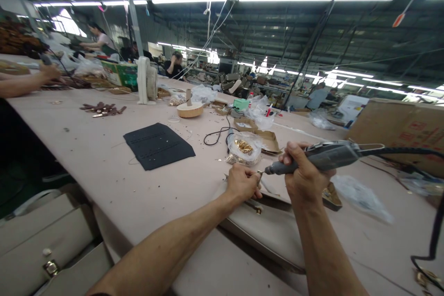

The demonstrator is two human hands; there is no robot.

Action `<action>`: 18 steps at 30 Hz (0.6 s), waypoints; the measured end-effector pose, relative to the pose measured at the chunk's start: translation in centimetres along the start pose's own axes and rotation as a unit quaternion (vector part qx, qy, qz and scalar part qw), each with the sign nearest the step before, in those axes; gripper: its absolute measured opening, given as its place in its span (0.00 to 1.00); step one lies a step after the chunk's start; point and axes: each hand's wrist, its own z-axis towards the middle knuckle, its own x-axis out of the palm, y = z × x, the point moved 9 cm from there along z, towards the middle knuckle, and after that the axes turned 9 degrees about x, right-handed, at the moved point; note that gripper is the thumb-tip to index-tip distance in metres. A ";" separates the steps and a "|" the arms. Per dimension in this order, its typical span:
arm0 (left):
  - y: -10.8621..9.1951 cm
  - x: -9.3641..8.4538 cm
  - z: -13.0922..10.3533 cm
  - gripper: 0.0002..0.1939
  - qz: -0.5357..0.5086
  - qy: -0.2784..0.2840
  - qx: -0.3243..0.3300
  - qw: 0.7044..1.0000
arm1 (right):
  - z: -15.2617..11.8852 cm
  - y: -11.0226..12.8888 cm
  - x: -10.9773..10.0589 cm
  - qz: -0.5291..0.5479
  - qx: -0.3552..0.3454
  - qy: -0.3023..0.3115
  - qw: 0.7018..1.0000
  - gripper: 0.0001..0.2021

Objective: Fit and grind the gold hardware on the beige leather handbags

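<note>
Grips grey cylindrical power tool (331, 155) in right hand (305, 169), levelled seemingly for aim; pinches small shiny metal fitting (259, 175) in left hand (242, 181), likely for steadiness.

A grey electric screwdriver (331, 155), nearly level, points at a small metal fitting (259, 177); a beige handbag (268, 226) lies on the worktop (194, 194).
</note>
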 end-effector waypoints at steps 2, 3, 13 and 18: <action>-0.3 0.0 -0.1 0.17 0.001 0.004 0.003 1.000 | -0.3 0.1 0.3 -0.009 -0.012 0.013 1.000 0.12; -0.4 0.0 -0.1 0.17 0.001 0.005 0.003 1.000 | -0.4 0.1 0.4 -0.016 -0.016 0.019 1.000 0.12; -0.7 -0.2 -0.3 0.16 0.026 -0.003 -0.007 1.000 | -1.4 0.2 1.6 -0.112 -0.014 0.070 0.991 0.12; -1.3 -0.2 -0.3 0.16 0.031 0.005 0.016 0.999 | -1.8 -0.1 2.0 -0.158 0.009 0.109 0.981 0.11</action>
